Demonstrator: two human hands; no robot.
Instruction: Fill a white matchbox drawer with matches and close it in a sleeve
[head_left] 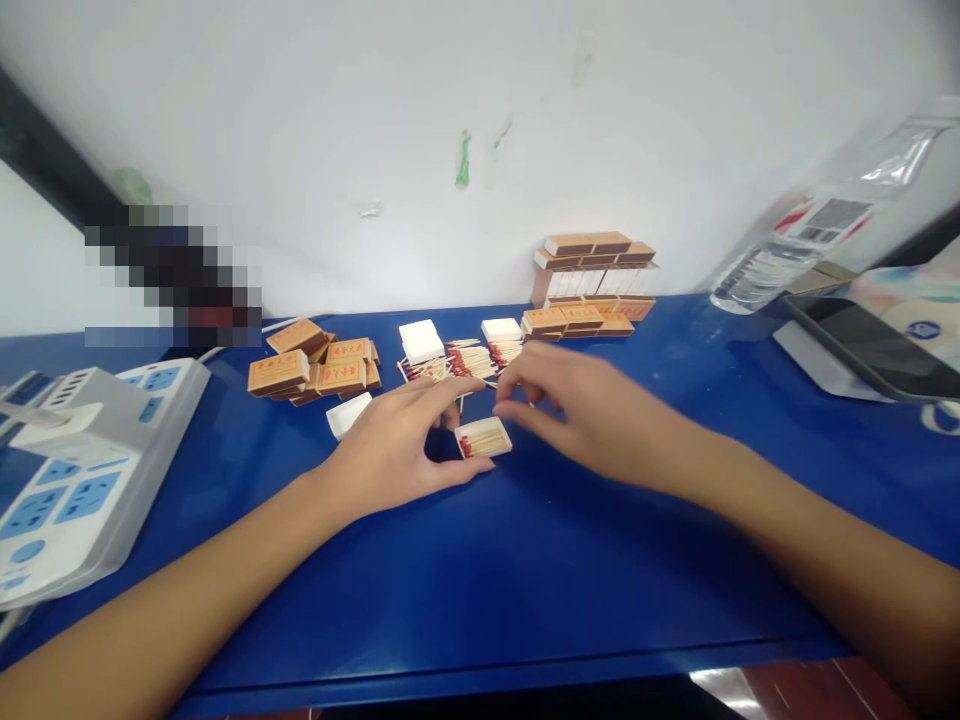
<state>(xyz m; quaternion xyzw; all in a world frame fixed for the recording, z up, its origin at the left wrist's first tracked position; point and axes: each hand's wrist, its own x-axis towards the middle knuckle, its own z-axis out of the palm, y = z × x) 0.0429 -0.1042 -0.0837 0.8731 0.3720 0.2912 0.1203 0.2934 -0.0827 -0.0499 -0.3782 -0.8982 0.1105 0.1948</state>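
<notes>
Bright, even light from above; soft shadows lie under the hands on the counter (525, 580). Edges bend strongly, and the far left is pixelated.

Both forearms reach forward, left hand (401, 445) cupped, right hand (574, 405) pinching with fingertips together.
</notes>
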